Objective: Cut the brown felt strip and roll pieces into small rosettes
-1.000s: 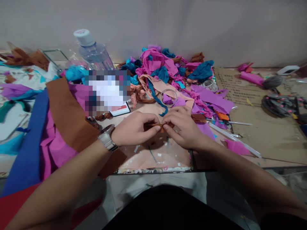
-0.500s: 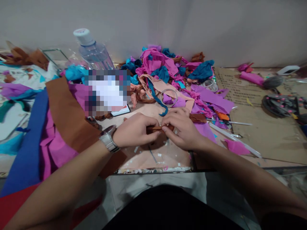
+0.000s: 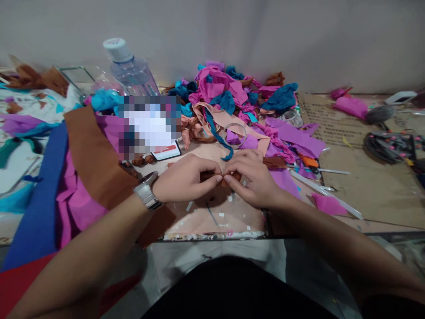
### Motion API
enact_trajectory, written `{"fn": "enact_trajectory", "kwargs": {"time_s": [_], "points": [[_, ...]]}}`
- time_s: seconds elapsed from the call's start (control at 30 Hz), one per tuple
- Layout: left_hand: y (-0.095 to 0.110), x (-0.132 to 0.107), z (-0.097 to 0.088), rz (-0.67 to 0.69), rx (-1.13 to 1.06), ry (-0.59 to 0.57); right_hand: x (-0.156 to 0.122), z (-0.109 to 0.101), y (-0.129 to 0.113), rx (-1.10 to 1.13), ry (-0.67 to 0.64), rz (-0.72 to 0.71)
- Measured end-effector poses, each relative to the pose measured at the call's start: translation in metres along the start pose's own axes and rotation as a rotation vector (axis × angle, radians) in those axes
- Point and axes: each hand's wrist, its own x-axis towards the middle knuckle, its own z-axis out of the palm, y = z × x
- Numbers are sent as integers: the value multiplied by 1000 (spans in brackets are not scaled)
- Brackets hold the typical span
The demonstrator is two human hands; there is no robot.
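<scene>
Between my two hands is a narrow strip of brown crepe paper (image 3: 235, 176), mostly covered by fingers. My left hand (image 3: 186, 179), with a metal watch (image 3: 146, 191) on its wrist, pinches the strip's left part between thumb and forefinger. From the other side my right hand (image 3: 250, 177) grips it, thumb below and fingers curled over the top. The fingertips of both hands meet at the middle of the strip. Just beyond them lie a twisted blue paper strip (image 3: 227, 153) and a roll of clear tape (image 3: 234, 135). A phone (image 3: 166, 151), partly blurred out, lies behind my left hand.
Crumpled pink, blue and purple paper (image 3: 221, 86) is heaped against the wall. A water bottle (image 3: 133, 73) stands back left. Brown (image 3: 94, 155) and blue (image 3: 36, 190) paper sheets hang over the table's left edge. On the right are cardboard (image 3: 372, 190) and an orange-handled cutter (image 3: 308, 161).
My left thumb and fingertips have slid right along the brown strip and now touch the right hand's fingertips. My right hand stays nearly in place.
</scene>
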Motion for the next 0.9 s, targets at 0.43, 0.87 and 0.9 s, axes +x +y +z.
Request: {"fn": "enact_trajectory", "kwargs": {"time_s": [0.43, 0.87, 0.9], "points": [[-3, 0, -1, -90, -94, 3, 0, -1, 1, -75, 63, -64], [-3, 1, 5, 41, -46, 132, 1, -1, 0, -62, 102, -81], [-4, 1, 5, 55, -32, 146, 1, -1, 1, -41, 107, -76]]}}
